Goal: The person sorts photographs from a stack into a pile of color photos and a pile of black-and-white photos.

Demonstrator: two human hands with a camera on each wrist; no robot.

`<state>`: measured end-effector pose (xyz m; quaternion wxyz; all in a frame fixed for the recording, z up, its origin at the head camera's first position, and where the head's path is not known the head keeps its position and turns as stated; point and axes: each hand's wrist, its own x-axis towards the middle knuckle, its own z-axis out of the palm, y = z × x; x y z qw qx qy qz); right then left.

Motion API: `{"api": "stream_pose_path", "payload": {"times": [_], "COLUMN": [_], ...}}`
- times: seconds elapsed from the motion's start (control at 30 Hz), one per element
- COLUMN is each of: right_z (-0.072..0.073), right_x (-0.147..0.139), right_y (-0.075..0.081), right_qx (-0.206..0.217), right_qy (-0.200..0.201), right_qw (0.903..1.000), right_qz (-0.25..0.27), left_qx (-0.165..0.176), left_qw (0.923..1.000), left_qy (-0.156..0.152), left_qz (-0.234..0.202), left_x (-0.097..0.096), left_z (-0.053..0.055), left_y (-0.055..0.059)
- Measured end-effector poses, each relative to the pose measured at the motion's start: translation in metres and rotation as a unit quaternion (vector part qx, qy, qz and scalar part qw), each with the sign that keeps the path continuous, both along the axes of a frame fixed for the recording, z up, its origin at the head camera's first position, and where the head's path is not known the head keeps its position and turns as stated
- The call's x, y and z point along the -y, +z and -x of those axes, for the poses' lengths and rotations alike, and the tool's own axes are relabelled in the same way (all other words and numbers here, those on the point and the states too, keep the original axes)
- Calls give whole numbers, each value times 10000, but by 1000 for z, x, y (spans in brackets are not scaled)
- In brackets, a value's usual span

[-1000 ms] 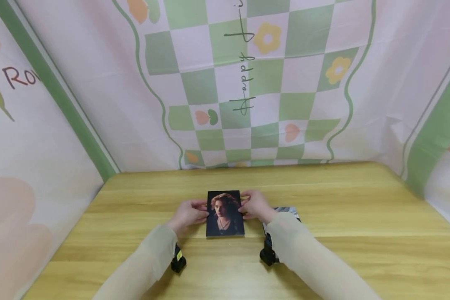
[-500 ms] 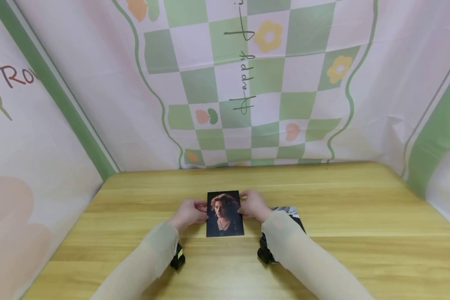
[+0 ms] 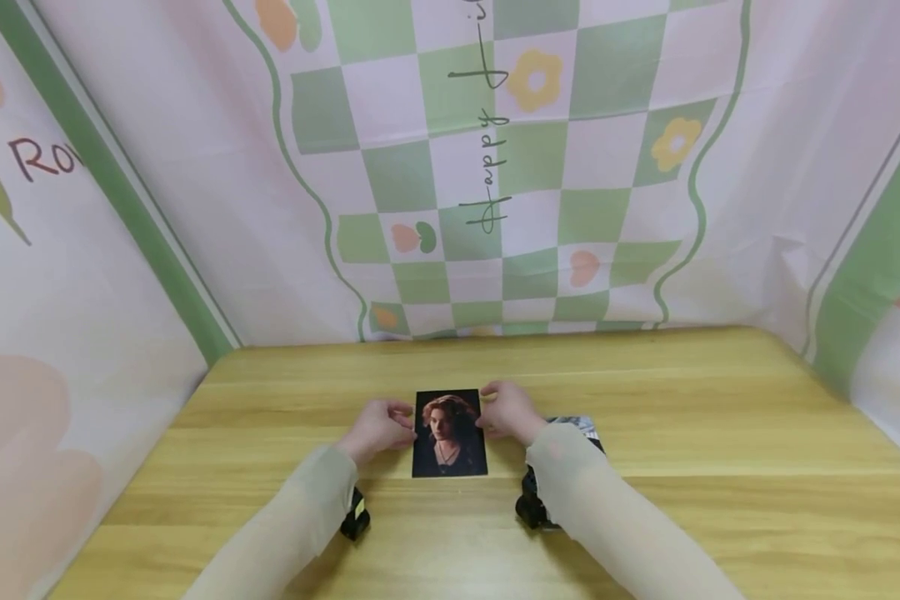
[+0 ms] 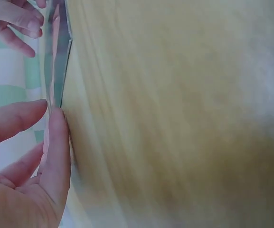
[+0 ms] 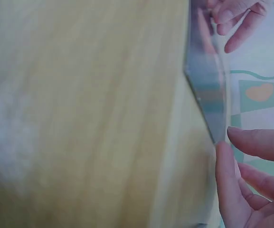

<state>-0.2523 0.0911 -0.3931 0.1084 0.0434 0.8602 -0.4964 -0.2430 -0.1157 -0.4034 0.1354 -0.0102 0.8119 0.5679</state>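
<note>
A dark photo card (image 3: 450, 433) with a portrait of a person on it lies on the wooden table, between my two hands. My left hand (image 3: 378, 429) is at its left edge, the thumb touching it and the index finger held slightly apart. At the right edge my right hand (image 3: 508, 414) is placed likewise, thumb against the side and index finger raised off it. Both wrist views show the card edge-on, its face (image 4: 57, 57) glossy with reflections, and the thumb tips (image 5: 223, 156) at its near corner. The remaining fingers are loosely bent.
A second picture (image 3: 579, 427) lies right of the card, mostly covered by the right sleeve (image 3: 600, 492). Black wrist cameras (image 3: 531, 500) hang below both cuffs. Behind the wooden table (image 3: 690, 400) hangs a green-and-white checked cloth (image 3: 480, 275).
The card's far edge has come down, so it lies flatter. The index fingers have drawn slightly away from its sides. Both hands stay in nearly the same place.
</note>
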Motion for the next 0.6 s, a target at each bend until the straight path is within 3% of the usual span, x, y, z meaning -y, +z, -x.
{"api": "stream_pose_path", "payload": {"times": [0.17,0.37,0.6], "right_z": [-2,-5,-9], "right_x": [-6,-14,-34], "right_y": [10,27,45], "right_qx": [-191,-403,-360], "right_qy": [216,258,281], "right_qw": [9995,9974,9946], "right_qz": [162,531,931], "left_qx": [19,-186,-181], "left_qw": [10000,9995,9992], "left_qy": [-17,-191,-313], "left_qz": [22,141,-185], "left_x": [0,-5,-20], "left_z": [0,0,-5], "left_y": [8,17,29]}}
